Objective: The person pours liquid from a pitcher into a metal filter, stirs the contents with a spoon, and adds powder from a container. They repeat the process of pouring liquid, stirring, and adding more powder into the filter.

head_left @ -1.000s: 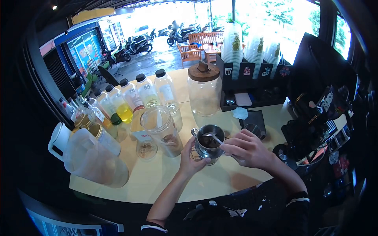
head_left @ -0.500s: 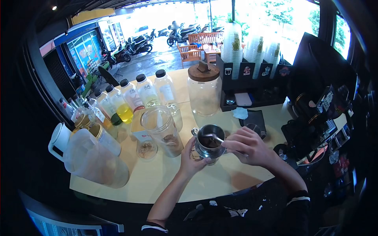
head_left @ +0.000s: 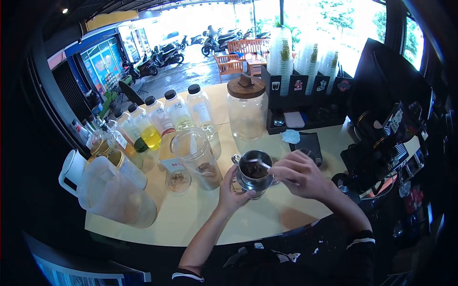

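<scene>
A shiny metal cup with side handles (head_left: 251,183), which looks like a drip coffee filter, stands upright over what seems to be a small glass, mostly hidden. My left hand (head_left: 233,194) curls round its lower left side, thumb in front. In my right hand (head_left: 301,175), a spoon (head_left: 264,165) is pinched by its handle, its head down inside the cup among dark, coffee-like contents. Left of the cup, an open clear jar (head_left: 194,155) holds some brown powder. Beside that jar lies a small round clear dish or lid (head_left: 178,183) with brown bits in it.
Large plastic pitchers (head_left: 117,193) stand at the left. Several black-capped bottles (head_left: 151,137) line the back left. A wooden-lidded jar (head_left: 247,117) is behind the cup. Stacked plastic cups (head_left: 281,59) fill a black holder at back right, with dark equipment (head_left: 367,164) at the right.
The spoon has shifted slightly inside the metal cup, and my right hand has moved a little with it. My left hand keeps its hold in the same place.
</scene>
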### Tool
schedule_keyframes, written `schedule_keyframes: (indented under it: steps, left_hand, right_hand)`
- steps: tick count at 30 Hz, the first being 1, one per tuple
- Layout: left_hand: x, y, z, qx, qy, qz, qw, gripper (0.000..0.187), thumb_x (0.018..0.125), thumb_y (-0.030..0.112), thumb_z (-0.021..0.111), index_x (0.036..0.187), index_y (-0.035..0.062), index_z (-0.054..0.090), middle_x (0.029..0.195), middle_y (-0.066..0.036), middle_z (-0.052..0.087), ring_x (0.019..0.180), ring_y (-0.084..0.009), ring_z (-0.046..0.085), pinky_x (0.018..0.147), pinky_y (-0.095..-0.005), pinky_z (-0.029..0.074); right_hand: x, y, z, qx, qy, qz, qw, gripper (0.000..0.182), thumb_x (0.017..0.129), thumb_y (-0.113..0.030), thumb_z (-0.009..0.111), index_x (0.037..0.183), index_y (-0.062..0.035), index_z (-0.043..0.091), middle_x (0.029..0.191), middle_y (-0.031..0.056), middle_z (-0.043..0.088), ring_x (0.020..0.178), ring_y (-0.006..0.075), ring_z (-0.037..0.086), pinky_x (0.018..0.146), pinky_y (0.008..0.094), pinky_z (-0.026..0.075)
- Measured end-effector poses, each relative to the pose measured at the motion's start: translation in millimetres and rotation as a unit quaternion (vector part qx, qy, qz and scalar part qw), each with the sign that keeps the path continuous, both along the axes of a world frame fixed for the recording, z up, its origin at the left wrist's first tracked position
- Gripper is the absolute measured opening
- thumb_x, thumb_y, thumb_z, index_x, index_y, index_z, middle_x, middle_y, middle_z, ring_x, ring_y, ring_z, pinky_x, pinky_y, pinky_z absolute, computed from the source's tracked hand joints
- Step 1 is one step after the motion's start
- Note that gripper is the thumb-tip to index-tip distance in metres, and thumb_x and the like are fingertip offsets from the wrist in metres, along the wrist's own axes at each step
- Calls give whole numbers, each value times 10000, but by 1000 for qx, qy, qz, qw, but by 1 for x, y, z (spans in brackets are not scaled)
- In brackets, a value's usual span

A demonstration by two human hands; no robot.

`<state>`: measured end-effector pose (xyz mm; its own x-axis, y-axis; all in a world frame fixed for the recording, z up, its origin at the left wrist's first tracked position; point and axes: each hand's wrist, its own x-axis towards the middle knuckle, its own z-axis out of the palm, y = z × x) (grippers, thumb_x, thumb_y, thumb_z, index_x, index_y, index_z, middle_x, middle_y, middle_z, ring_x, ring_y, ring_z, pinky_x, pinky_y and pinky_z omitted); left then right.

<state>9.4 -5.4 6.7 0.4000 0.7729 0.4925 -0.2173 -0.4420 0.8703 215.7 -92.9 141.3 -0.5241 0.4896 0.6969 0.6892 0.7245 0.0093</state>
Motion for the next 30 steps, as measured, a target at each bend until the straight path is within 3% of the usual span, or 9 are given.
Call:
schedule_keyframes:
  steps: [2, 6, 11, 13, 17, 19, 25, 30]
  left_hand:
    - [0, 2, -1, 0, -1, 4, 1000, 943, 637, 368, 856, 1347, -34, 386, 1199, -151, 587, 1116, -228, 576, 969, -352, 445]
    - [1, 3, -2, -11, -12, -11, 1000, 933, 634, 351, 856, 1341, -34, 385, 1198, -149, 580, 1126, -235, 569, 978, -356, 437]
    - [-1, -3, 9, 3, -13, 16, 1000, 980, 619, 355, 860, 1359, -21, 339, 1259, -158, 512, 1196, -269, 502, 1011, -382, 403]
    - [-8, -11, 25, 142, 91, 147, 975, 1027, 596, 374, 865, 1378, 6, 312, 1292, -165, 456, 1241, -309, 434, 1056, -411, 348]
    - [-8, -22, 57, 214, 156, 198, 944, 1036, 550, 383, 884, 1372, 27, 365, 1337, -159, 423, 1282, -307, 387, 1079, -450, 297]
    - [-6, -22, 71, 297, 232, 246, 893, 991, 558, 441, 865, 1333, 35, 398, 1274, -134, 469, 1181, -321, 454, 1015, -458, 315]
    - [0, -18, 95, 262, 303, 211, 892, 821, 555, 451, 863, 1183, 41, 531, 1145, -95, 544, 1132, -270, 499, 992, -450, 321]
    - [1, -7, 92, 212, 255, 165, 929, 766, 534, 433, 873, 1115, 38, 566, 1099, -102, 565, 1069, -278, 554, 959, -429, 387]
  right_hand:
    - [-7, -3, -1, -21, 29, 41, 999, 281, 753, -114, 717, 999, -103, 581, 869, 16, 608, 826, 200, 593, 742, 337, 470]
    - [-2, -3, 1, 4, 15, -10, 1000, 298, 751, -107, 724, 1016, -96, 589, 862, 25, 608, 828, 212, 598, 770, 344, 479]
    - [-9, -8, 1, 7, 16, 17, 1000, 281, 755, -108, 721, 998, -95, 581, 860, 28, 602, 836, 207, 590, 773, 341, 469]
    - [-7, -9, 2, 25, 1, -4, 1000, 271, 760, -110, 714, 991, -84, 573, 871, 29, 602, 841, 205, 592, 774, 333, 464]
    - [-8, -9, 1, -3, -21, -27, 999, 265, 760, -112, 708, 984, -76, 571, 864, 26, 592, 843, 201, 591, 773, 329, 457]
    - [-13, -13, 0, 13, -9, -1, 1000, 258, 756, -109, 701, 974, -72, 569, 861, 26, 589, 847, 192, 590, 764, 328, 447]
    - [-14, -10, -5, 11, -3, -32, 999, 235, 750, -96, 690, 951, -79, 569, 847, 21, 579, 831, 179, 576, 774, 327, 432]
    - [-15, -16, -5, 41, -13, -39, 998, 243, 748, -114, 685, 958, -80, 566, 839, 19, 564, 826, 173, 568, 788, 328, 421]
